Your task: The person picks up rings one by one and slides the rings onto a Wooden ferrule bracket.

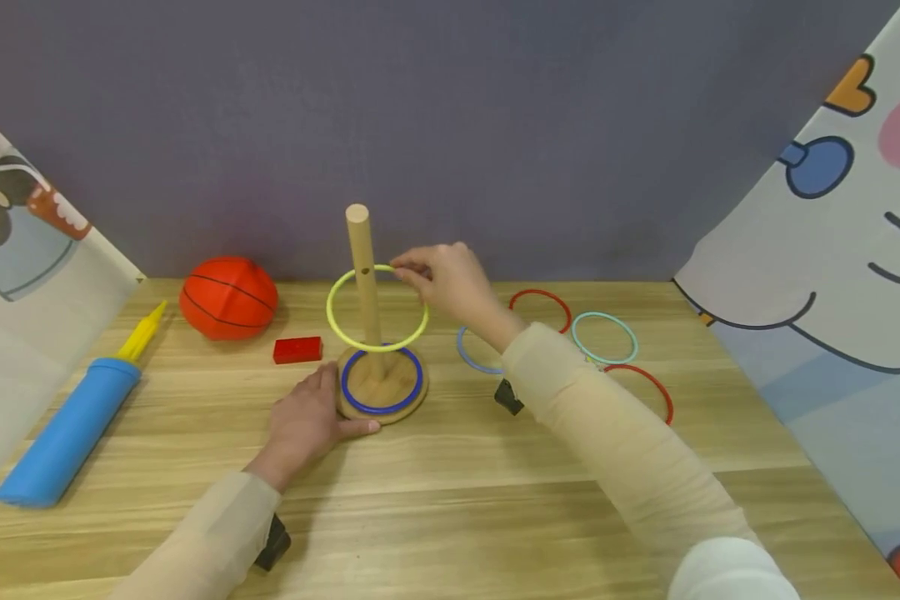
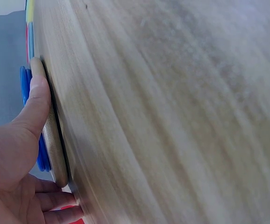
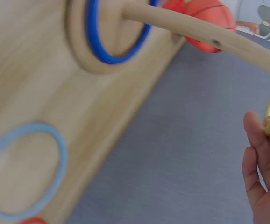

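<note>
A wooden stand with an upright post [image 1: 369,308] and a round base [image 1: 397,385] stands on the table. Around the foot of the post a dark blue ring [image 1: 378,410] lies on the base. My left hand [image 1: 304,421] holds the base's left side, thumb along its near rim and fingers round the far side. Between thumb and fingertips, my right hand [image 1: 456,279] pinches a yellow ring [image 1: 328,310] at its back right edge. This ring is above the base, with the post passing through it in the head view. The right wrist view shows the pinching fingers [image 3: 261,144].
Right of the stand lie a light blue ring [image 1: 474,366], red rings [image 1: 570,312] and a pale turquoise ring [image 1: 634,340], partly behind my right sleeve. To the left are a red block [image 1: 297,350], a red ball [image 1: 228,298] and a blue pump [image 1: 75,429]. A grey wall [image 1: 450,125] rises behind.
</note>
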Demonstrator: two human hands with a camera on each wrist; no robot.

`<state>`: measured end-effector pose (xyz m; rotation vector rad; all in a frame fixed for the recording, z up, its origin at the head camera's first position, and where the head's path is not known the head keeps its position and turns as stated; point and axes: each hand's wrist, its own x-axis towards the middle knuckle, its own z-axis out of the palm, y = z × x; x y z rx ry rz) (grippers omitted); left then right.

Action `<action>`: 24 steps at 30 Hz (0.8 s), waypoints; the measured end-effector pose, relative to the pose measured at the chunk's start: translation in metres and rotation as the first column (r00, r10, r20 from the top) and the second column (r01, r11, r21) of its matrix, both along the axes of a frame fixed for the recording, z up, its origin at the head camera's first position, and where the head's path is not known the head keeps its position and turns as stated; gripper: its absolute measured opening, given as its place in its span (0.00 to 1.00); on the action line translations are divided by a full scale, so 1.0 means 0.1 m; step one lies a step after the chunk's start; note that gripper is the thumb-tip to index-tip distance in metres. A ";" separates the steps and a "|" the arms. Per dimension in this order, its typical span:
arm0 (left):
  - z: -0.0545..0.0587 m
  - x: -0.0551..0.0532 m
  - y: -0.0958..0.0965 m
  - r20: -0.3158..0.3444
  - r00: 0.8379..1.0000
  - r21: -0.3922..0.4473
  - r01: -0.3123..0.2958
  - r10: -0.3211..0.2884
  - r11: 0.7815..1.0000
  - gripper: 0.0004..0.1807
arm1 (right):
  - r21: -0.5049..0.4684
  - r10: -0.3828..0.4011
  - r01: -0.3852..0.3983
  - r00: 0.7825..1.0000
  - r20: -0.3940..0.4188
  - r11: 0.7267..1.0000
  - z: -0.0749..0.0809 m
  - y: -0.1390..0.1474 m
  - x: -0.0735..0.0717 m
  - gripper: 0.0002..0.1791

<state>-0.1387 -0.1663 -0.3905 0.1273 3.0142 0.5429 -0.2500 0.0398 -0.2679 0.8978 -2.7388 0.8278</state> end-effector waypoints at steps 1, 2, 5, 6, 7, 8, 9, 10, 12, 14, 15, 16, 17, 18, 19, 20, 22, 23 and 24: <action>0.00 0.00 0.00 0.003 1.000 0.001 -0.002 0.002 1.000 0.63 | -0.005 -0.001 0.002 1.000 0.016 1.000 -0.06 0.00 0.00 0.13; 0.00 0.00 0.00 0.005 1.000 0.000 -0.003 0.003 1.000 0.63 | -0.008 -0.007 0.007 0.999 0.033 1.000 -0.11 0.00 0.01 0.13; 0.00 0.00 0.01 0.018 1.000 -0.003 -0.009 0.009 1.000 0.63 | -0.014 -0.009 0.010 0.997 0.079 1.000 -0.29 0.01 0.02 0.12; 0.00 0.00 0.01 0.020 1.000 -0.004 -0.010 0.010 1.000 0.63 | -0.017 -0.006 0.008 0.996 0.089 1.000 -0.34 0.01 0.02 0.12; 0.00 0.00 0.01 0.021 1.000 -0.006 -0.010 0.011 1.000 0.63 | -0.017 -0.003 0.005 0.996 0.094 1.000 -0.40 0.01 0.02 0.12; 0.01 0.00 0.01 0.020 1.000 -0.009 -0.010 0.010 1.000 0.63 | -0.016 0.000 0.001 0.996 0.095 1.000 -0.45 0.01 0.02 0.12; 0.01 0.00 0.01 0.018 1.000 -0.010 -0.009 0.010 1.000 0.63 | -0.021 0.005 -0.003 0.995 0.098 1.000 -0.51 0.01 0.02 0.12; 0.01 0.00 0.01 0.016 1.000 -0.012 -0.008 0.008 1.000 0.63 | -0.026 0.008 -0.006 0.995 0.100 1.000 -0.56 0.01 0.02 0.11; 0.00 0.00 0.01 0.011 1.000 -0.013 -0.003 0.003 1.000 0.63 | -0.018 0.007 -0.005 0.996 0.085 1.000 -0.67 0.00 0.02 0.11; 0.00 0.00 0.01 0.009 1.000 -0.014 0.000 0.000 1.000 0.63 | -0.013 0.005 -0.004 0.997 0.083 1.000 -0.77 0.00 0.03 0.11; 0.00 0.00 0.00 0.008 1.000 -0.015 0.001 -0.001 1.000 0.63 | -0.011 0.003 -0.002 0.997 0.081 1.000 -0.81 0.00 0.03 0.11; 0.00 0.00 0.00 0.010 1.000 -0.017 0.001 -0.001 1.000 0.63 | -0.007 0.003 -0.002 0.997 0.074 1.000 -0.85 0.00 0.04 0.10; 0.00 0.00 0.00 0.011 1.000 -0.018 0.002 -0.001 1.000 0.63 | -0.006 0.002 -0.001 0.997 0.072 1.000 -0.89 -0.01 0.04 0.10; 0.00 0.00 0.01 0.014 1.000 -0.018 -0.001 0.001 1.000 0.63 | -0.013 0.005 -0.004 0.997 0.081 1.000 -0.93 -0.01 0.04 0.10; 0.00 -0.01 0.01 0.014 1.000 -0.019 -0.002 0.002 1.000 0.63 | -0.023 0.010 -0.008 0.996 0.089 1.000 -0.96 -0.01 0.05 0.11; 0.00 -0.01 0.01 0.017 1.000 -0.019 -0.004 0.004 1.000 0.63 | -0.033 0.015 -0.012 0.995 0.096 0.999 -1.00 -0.01 0.05 0.11; -0.01 -0.01 0.01 0.020 1.000 -0.020 -0.009 0.009 1.000 0.63 | -0.051 0.023 -0.018 0.994 0.107 0.999 -1.05 -0.01 0.05 0.10; -0.01 -0.01 0.01 0.021 1.000 -0.020 -0.011 0.011 1.000 0.64 | -0.062 0.027 -0.020 0.993 0.113 0.998 -1.08 -0.01 0.06 0.10; -0.01 -0.01 0.01 0.021 1.000 -0.019 -0.013 0.014 1.000 0.64 | -0.067 0.030 -0.023 0.993 0.111 0.997 -1.10 -0.01 0.06 0.10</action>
